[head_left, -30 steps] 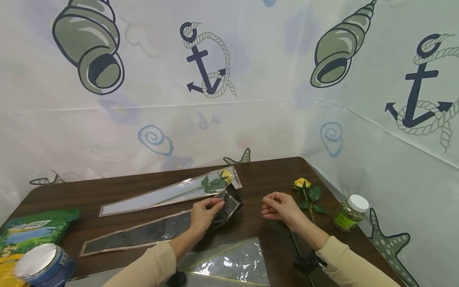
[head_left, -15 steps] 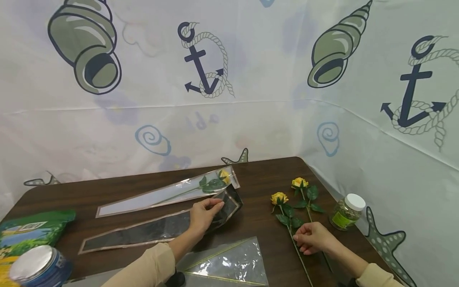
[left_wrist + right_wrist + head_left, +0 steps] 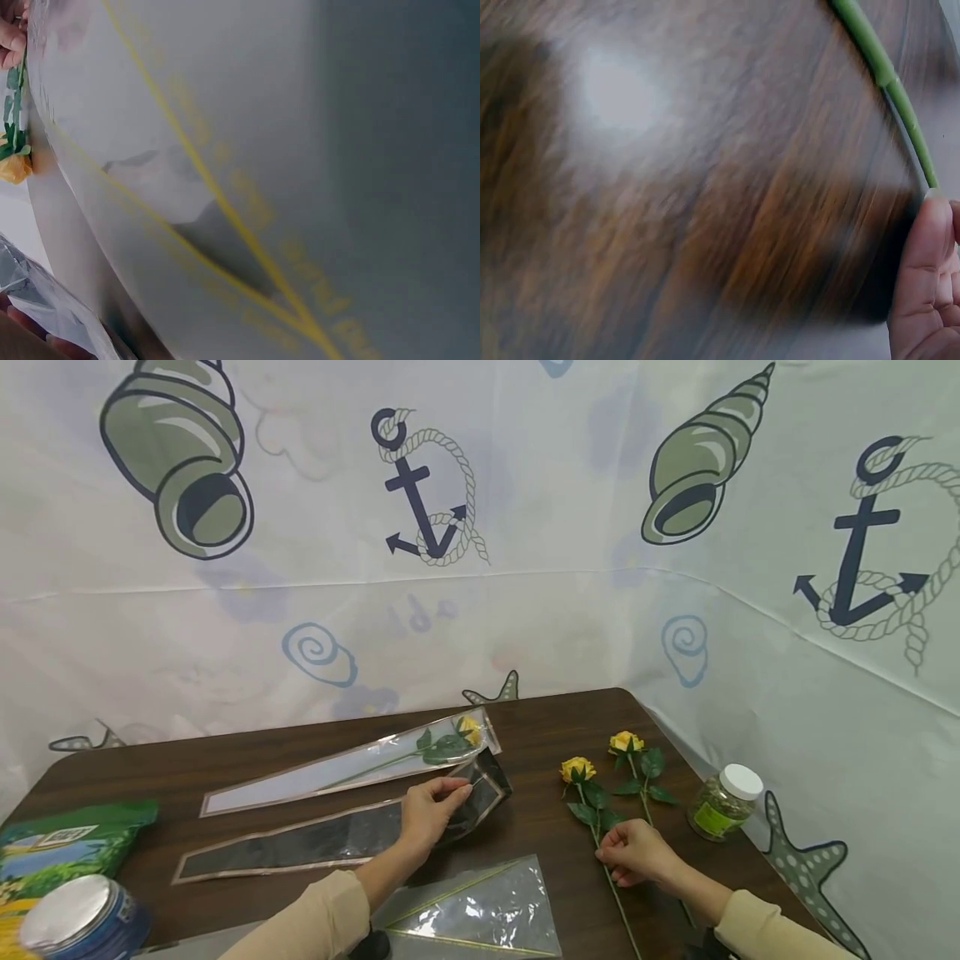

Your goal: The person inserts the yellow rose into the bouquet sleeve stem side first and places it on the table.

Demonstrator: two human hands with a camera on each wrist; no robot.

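While held, the rose (image 3: 585, 813) slants left; bloom (image 3: 577, 769) farthest.

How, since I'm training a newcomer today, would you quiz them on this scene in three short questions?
1. Multiple choice: the left hand holds
A) a blue cylindrical tub
B) a long, tapered black plastic sleeve with a pale border
C) a green and yellow printed pouch
2. True or false: the right hand holds a transparent jar with a white lid.
3. Count: how many yellow roses with green leaves show in the head view, and how many are inside a sleeve?

Key:
1. B.
2. False; it holds a rose's slender green stem.
3. Three; one is inside a tapered white-and-clear plastic sleeve.
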